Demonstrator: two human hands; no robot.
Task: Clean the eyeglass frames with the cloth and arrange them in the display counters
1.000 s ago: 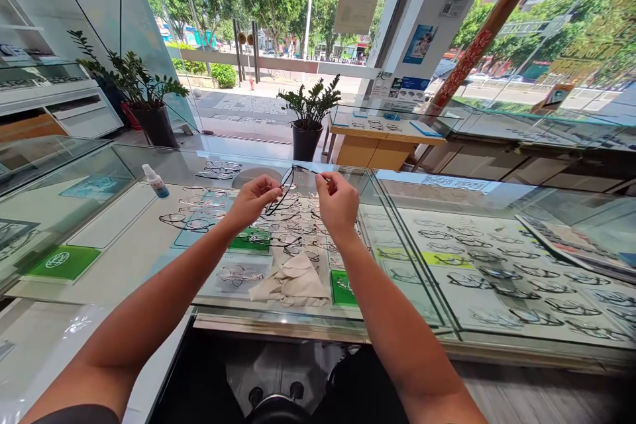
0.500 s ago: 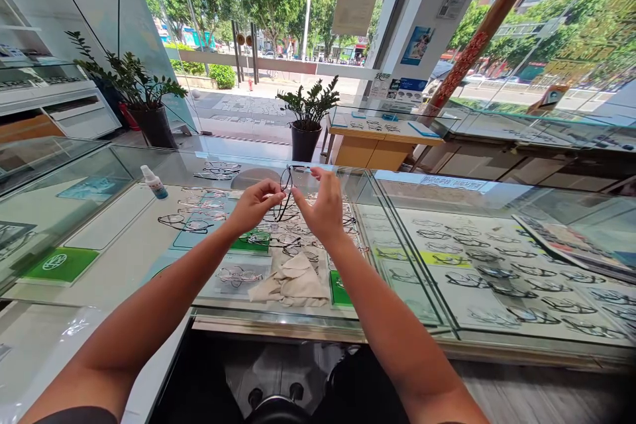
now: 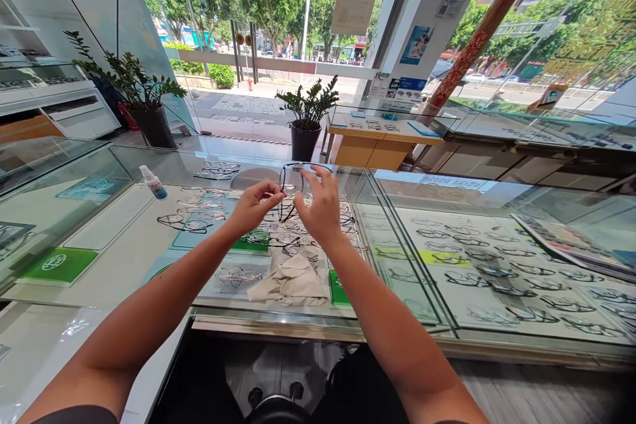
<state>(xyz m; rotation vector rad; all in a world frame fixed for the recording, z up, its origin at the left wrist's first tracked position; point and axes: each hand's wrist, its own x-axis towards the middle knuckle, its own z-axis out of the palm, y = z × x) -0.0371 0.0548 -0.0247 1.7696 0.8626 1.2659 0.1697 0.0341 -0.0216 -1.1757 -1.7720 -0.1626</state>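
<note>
A pair of dark thin-rimmed eyeglasses [image 3: 281, 179] is held up above the glass counter. My left hand [image 3: 256, 205] pinches its rim between thumb and fingertips. Close on the other side is my right hand [image 3: 322, 207], thumb and fingers spread apart beside the lens and temple; whether the fingertips touch the frame is hard to see. Beneath both hands lie rows of eyeglasses, among them a dark pair [image 3: 183, 222] to the left. A crumpled beige cloth [image 3: 293, 281] rests nearer to me on the counter.
A small spray bottle [image 3: 153, 183] stands on the counter at left. More eyeglasses [image 3: 218, 170] lie toward the far edge. Display cases [image 3: 497, 245] with many frames extend right. Potted plants [image 3: 305, 139] stand beyond the counter.
The eyeglasses have turned so a lens faces me more. My right hand's fingers have shifted left and spread near the lens. My left hand keeps its pinch in nearly the same place.
</note>
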